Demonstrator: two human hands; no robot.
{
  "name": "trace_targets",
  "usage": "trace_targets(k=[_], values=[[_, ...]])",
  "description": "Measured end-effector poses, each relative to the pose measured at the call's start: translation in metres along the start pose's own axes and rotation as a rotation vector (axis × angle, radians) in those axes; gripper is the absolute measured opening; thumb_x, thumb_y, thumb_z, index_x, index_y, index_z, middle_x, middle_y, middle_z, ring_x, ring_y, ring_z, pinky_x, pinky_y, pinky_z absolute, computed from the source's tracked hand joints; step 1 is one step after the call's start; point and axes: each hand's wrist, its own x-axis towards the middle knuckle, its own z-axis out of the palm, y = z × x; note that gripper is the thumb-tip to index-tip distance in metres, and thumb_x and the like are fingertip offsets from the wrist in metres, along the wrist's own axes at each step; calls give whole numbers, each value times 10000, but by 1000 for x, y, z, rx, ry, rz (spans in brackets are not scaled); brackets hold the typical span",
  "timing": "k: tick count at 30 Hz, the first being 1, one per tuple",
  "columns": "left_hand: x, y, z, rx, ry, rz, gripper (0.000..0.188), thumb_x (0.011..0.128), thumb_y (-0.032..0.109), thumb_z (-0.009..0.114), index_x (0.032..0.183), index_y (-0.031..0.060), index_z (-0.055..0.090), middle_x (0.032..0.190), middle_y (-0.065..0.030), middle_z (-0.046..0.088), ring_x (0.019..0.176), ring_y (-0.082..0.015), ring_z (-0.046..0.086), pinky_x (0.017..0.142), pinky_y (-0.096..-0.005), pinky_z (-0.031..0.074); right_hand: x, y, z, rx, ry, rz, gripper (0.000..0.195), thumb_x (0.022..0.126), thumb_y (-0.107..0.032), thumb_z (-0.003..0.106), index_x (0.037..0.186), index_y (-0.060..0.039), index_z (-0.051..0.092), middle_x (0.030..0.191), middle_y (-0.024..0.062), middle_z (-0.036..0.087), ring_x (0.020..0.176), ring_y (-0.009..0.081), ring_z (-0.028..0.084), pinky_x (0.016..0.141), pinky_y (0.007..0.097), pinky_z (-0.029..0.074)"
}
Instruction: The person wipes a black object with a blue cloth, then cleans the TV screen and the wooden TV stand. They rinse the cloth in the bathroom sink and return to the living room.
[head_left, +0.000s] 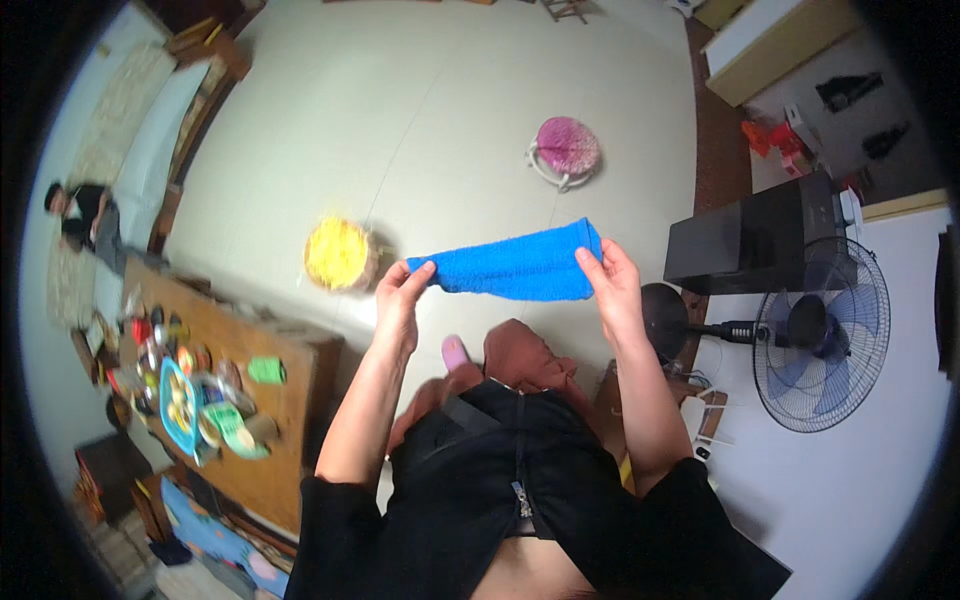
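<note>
A folded blue towel (510, 262) stretches in the air between my two hands, above the tiled floor. My left hand (401, 289) pinches its narrower, bunched end between thumb and fingers. At the wider end, my right hand (613, 281) grips near the hemmed edge, thumb on top and fingers behind. The cloth hangs slightly lower along its middle, with a crease running lengthwise. Part of the fingers of both hands is hidden behind the fabric.
Ahead stand a stool with a yellow fluffy top (337, 253) and a pink-covered stool (568, 146). A wooden table (277, 472) at left bears a blue basket (169, 405) and several items. An electric fan (821, 334) and a black cabinet (720, 244) are at right. A person (94, 217) sits far left.
</note>
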Motion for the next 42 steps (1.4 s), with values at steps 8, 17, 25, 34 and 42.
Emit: trace_targets(k=[8, 17, 25, 34, 42], values=[[165, 116, 75, 220, -173, 182, 140, 871, 199, 605, 833, 90, 526, 734, 31, 539, 682, -54, 478, 624, -210, 386, 168, -11, -20, 3, 28, -51, 218, 923, -235, 530, 963, -28, 587, 796, -29, 545, 688, 68, 477, 643, 202, 395], [315, 224, 181, 23, -165, 130, 160, 898, 254, 561, 920, 98, 535, 792, 6, 558, 706, -85, 541, 647, -252, 486, 346, -125, -27, 226, -180, -43, 192, 847, -32, 496, 1026, -44, 564, 851, 11, 578, 663, 65, 501, 539, 203, 410], [468, 273, 237, 7, -196, 56, 159, 888, 241, 578, 890, 89, 531, 786, 6, 550, 707, -86, 530, 643, -243, 474, 515, -114, -39, -46, -232, -87, 126, 857, -85, 584, 980, -57, 576, 834, 10, 570, 640, 59, 511, 529, 207, 435], [639, 334, 353, 226, -304, 408, 145, 888, 206, 589, 893, 63, 563, 771, 27, 545, 701, -43, 477, 625, -189, 406, 662, -199, -68, -113, 123, -502, 134, 833, 8, 545, 960, -34, 554, 942, 51, 531, 833, 117, 537, 775, 250, 434], [767, 337, 483, 122, -486, 317, 149, 832, 152, 659, 896, 46, 577, 789, 7, 571, 732, -71, 519, 659, -205, 426, 770, -216, -153, -299, 452, -628, 143, 865, 5, 479, 999, -30, 516, 898, 64, 536, 748, 107, 527, 672, 253, 467]])
